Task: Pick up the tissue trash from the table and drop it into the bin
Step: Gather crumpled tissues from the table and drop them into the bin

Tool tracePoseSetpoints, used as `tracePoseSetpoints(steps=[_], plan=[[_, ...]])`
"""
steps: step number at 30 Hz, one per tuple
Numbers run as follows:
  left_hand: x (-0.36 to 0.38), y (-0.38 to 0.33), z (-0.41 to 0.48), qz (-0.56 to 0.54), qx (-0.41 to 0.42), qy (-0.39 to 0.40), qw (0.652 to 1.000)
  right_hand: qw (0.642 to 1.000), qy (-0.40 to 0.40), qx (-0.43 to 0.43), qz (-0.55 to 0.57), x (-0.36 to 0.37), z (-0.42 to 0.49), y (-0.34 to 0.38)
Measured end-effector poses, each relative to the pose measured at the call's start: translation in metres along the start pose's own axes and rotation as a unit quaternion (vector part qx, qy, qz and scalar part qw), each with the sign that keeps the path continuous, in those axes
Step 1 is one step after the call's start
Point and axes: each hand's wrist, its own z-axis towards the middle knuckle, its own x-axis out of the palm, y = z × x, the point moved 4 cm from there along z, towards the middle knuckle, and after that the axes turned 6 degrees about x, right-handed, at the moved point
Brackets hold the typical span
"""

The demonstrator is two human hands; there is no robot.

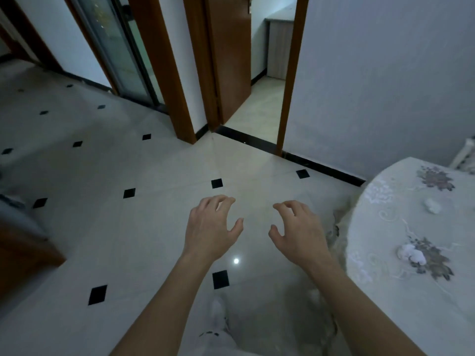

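two bare hands reach forward over the floor (159, 227), palms down, forearms stretching out from the bottom of the view. the left hand (210, 227) has its fingers curled into a loose claw with the thumb held apart, gripping nothing. the right hand (299, 233) mirrors it, fingers bent and spread, thumb pointing toward the left hand, also empty. the two hands hover side by side with a gap between them, neither touching anything. the worktop (385, 253), round and covered with a pale floral cloth, sits to the right of the right hand. on it lie two pieces of tissue trash: a larger crumpled white wad (412, 254) nearer the person, resting on a flower print, and a smaller wad (432, 205) farther back. both are rumpled and white, well apart from the hands. an open wooden door (228, 60) stands ahead.
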Motion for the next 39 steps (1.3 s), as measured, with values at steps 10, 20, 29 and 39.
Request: tracePoseSetpoints(steps=[10, 20, 29, 39], plan=[[0.066, 0.010, 0.185, -0.039, 0.126, 0.035, 0.991, 0.991, -0.030, 0.126, -0.039, 0.017, 0.132, -0.050], [0.106, -0.008, 0.359, -0.082, 0.256, 0.077, 0.960, 0.955, -0.084, 0.278, -0.058, 0.007, 0.232, -0.091], [0.157, -0.091, 0.413, -0.125, 0.380, 0.115, 0.909, 0.905, -0.103, 0.407, -0.070, -0.008, 0.231, -0.164], [0.234, -0.263, 0.444, -0.138, 0.521, 0.180, 0.823, 0.821, -0.161, 0.542, -0.073, -0.036, 0.178, -0.297]])
